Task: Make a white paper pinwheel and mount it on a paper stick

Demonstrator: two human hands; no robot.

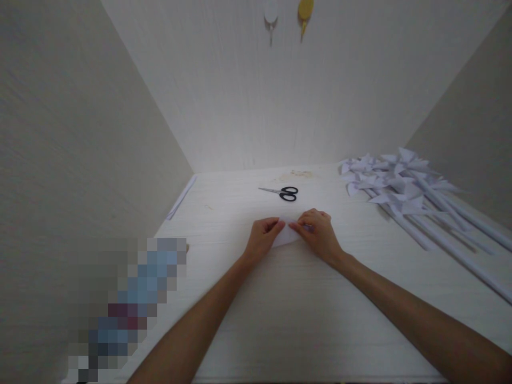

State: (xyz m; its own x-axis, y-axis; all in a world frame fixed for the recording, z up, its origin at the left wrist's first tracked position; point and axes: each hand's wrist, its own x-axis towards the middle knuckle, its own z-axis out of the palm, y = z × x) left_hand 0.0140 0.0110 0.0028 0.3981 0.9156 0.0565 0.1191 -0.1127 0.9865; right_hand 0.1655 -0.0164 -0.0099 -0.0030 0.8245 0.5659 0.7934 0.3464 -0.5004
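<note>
A small white sheet of paper (286, 234) lies flat on the white table (288, 309), in the middle. My left hand (262, 238) presses its left side with curled fingers. My right hand (318, 234) pinches and presses its right side. The fingertips of both hands nearly meet over the paper, which they partly hide. Just beyond the hands lie black-handled scissors (282, 192), closed, blades pointing left.
A pile of white paper pinwheels on long white rolled sticks (404, 194) fills the right side of the table. A thin white strip (182, 197) lies along the left wall. Walls enclose the table on three sides. A blurred patch covers the lower left.
</note>
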